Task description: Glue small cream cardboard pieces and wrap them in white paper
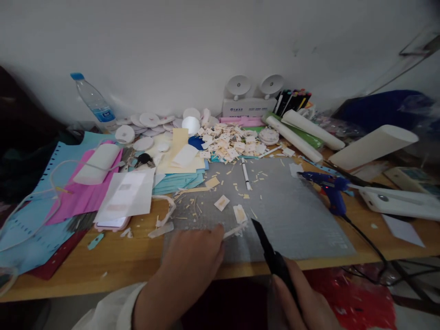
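Observation:
My right hand (302,293) is wrapped around a black utility knife (275,261), its dark blade pointing up and left over the front of a grey cutting mat (292,215). My left hand (197,252) rests at the mat's front edge, fingers closed at the end of a thin white strip (235,230). Just beyond the strip lie two small cream-coloured pieces on white backing, one a square piece (222,202), the other a rectangular piece (240,214). A white pen (246,174) lies farther back among scattered cream slivers.
Behind the mat is a heap of small cream cards (230,142). A blue glue gun (326,185) with a small red light lies right, its cord running off the front edge. Coloured paper (30,201), a phone (113,223) and a water bottle (92,98) are left. White rolls (295,137) stand back right.

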`<state>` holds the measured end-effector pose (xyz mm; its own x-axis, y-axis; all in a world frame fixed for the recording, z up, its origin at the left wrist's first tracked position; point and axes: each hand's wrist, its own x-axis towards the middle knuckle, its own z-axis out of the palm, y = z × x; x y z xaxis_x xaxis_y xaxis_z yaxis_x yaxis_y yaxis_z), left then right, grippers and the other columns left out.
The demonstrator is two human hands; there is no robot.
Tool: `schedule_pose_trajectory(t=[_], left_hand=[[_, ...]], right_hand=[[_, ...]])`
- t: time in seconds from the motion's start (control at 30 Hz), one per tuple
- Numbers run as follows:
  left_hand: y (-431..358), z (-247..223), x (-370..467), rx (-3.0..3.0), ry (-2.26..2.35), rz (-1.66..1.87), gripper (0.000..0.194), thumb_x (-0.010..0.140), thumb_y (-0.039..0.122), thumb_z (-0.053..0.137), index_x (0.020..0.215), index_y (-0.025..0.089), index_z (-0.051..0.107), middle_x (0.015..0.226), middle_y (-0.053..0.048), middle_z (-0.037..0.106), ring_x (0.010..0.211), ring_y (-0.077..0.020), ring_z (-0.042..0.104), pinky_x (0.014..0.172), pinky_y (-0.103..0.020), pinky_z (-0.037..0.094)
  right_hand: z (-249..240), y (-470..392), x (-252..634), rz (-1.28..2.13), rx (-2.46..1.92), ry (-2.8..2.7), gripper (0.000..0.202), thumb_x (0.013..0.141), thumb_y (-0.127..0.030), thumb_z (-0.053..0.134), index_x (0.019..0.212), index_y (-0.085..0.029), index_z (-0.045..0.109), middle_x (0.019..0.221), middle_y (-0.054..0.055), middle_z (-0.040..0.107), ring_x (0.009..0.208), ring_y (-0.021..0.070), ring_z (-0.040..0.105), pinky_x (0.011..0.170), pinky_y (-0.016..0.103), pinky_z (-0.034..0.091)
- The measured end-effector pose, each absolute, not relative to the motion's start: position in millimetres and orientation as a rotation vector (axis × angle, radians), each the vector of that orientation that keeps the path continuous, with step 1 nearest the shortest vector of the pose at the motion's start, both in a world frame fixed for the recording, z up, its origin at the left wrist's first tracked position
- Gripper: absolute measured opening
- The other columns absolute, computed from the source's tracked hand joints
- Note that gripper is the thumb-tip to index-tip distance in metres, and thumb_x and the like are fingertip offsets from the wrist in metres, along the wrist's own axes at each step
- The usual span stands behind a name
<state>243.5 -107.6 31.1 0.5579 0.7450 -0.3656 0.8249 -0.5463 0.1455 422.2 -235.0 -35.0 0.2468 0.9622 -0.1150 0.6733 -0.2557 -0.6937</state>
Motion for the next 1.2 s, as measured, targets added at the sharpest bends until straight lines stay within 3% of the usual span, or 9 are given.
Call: schedule_pose_trajectory(t=[0.13, 0.4, 0.57, 0.9, 1.2], left_hand=[[-109, 27, 244, 2.517, 1.337, -0.376, 0.023, 0.095, 0.023, 0.037, 0.09, 0.02, 0.06, 0.074, -0.007, 0.072, 0.067, -0.03, 0.07, 0.056, -0.041, 0.054], [-121, 18, 243, 2.634, 1.32, -0.327, 0.02, 0.092, 0.014, 0.04, 0.09, 0.017, 0.059, 0.068, -0.006, 0.068, 0.062, -0.0249, 0.069, 0.052, -0.032, 0.051], [-125, 14, 245, 2.682, 1.309, -0.311, 0.019, 0.09, 0.011, 0.042, 0.088, 0.017, 0.06, 0.066, -0.006, 0.067, 0.061, -0.0252, 0.068, 0.052, -0.034, 0.052], [-123, 14, 243, 2.667, 1.263, -0.293, 0.018, 0.092, 0.014, 0.041, 0.088, 0.015, 0.058, 0.067, -0.006, 0.066, 0.062, -0.0223, 0.067, 0.054, -0.031, 0.052], [-121, 13, 241, 2.65, 1.274, -0.299, 0.017, 0.093, 0.015, 0.04, 0.088, 0.015, 0.057, 0.068, -0.006, 0.066, 0.062, -0.021, 0.067, 0.055, -0.029, 0.051]], right_hand=[[-42, -234, 413, 0.827, -2.034, -1.572, 0.045, 0.096, -0.039, 0.025, 0.129, -0.018, 0.046, 0.078, 0.009, 0.074, 0.065, 0.0233, 0.072, 0.061, 0.03, 0.056], [-45, -227, 409, 0.852, -2.082, -1.743, 0.045, 0.097, -0.036, 0.021, 0.133, -0.016, 0.038, 0.088, 0.012, 0.075, 0.066, 0.0252, 0.073, 0.054, 0.03, 0.055], [-39, -219, 403, 0.841, -2.069, -1.782, 0.039, 0.097, -0.033, 0.02, 0.126, -0.016, 0.039, 0.082, 0.01, 0.074, 0.065, 0.0253, 0.072, 0.05, 0.03, 0.052], [-40, -213, 396, 0.65, -2.175, -1.909, 0.025, 0.095, -0.02, 0.023, 0.109, -0.017, 0.043, 0.063, 0.004, 0.07, 0.047, 0.0241, 0.068, 0.036, 0.027, 0.031], [-38, -211, 397, 0.679, -2.155, -1.898, 0.023, 0.097, -0.025, 0.023, 0.106, -0.017, 0.042, 0.067, 0.006, 0.07, 0.051, 0.0231, 0.069, 0.037, 0.026, 0.031]])
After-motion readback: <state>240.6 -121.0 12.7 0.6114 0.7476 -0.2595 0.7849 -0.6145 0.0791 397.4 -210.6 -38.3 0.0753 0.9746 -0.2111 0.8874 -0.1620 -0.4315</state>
